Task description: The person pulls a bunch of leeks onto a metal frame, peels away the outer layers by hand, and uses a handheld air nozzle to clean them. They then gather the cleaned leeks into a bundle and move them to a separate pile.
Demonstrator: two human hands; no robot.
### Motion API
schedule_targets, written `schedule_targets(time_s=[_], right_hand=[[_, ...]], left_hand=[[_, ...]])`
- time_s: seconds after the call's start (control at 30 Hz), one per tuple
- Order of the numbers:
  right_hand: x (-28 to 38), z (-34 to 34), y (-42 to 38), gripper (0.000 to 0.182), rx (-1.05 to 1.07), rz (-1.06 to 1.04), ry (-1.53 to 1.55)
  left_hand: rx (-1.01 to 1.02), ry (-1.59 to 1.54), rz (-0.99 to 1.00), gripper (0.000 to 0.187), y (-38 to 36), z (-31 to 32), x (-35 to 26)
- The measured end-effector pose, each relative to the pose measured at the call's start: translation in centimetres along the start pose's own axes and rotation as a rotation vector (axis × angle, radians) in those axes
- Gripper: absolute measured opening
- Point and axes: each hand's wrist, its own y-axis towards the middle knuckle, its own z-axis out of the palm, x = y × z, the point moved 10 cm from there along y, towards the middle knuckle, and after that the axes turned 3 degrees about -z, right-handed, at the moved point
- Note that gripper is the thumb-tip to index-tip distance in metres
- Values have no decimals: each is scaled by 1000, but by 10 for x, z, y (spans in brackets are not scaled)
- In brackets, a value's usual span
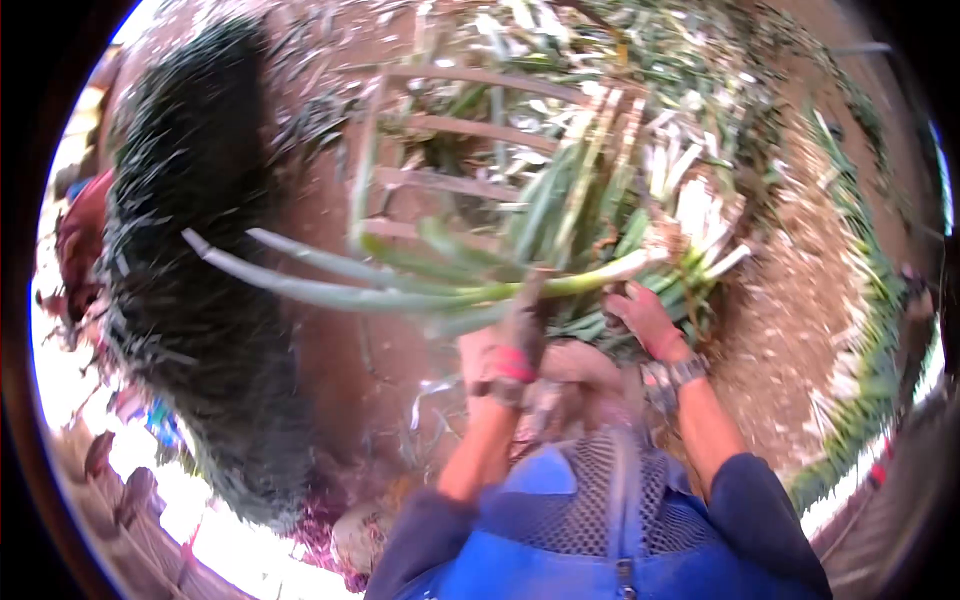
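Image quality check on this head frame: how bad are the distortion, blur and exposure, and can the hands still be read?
Head view: strong fisheye bending with a dark vignette ring; the lower-left edge is blown out white; the left hand is smeared by motion blur, the right hand somewhat sharper; the green stalks they grip stay readable; the dark netting at left is soft and grainy.
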Motion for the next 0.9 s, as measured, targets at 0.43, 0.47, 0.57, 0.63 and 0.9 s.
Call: schedule_targets(time_s=[0.43,0.47,0.57,0.63,0.9], right_hand=[[41,-90,-29,99,-431,-145,-1221],[35,-84,-30,92,-408,-401,-1230],[37,-30,-18,62,-27,-638,-1246],[35,0,-13,43,54,-742,-1408],[-31,-2,37,24,295,-42,174]], left_hand=[[24,-104,14,26,-67,-23,-55],[13,-99,-22,27,-74,-31,-61],[12,-71,115,31,-87,-61,-72],[-18,-225,131,33,-78,-100,-70],[93,-76,339,39,-138,-78,-119]])
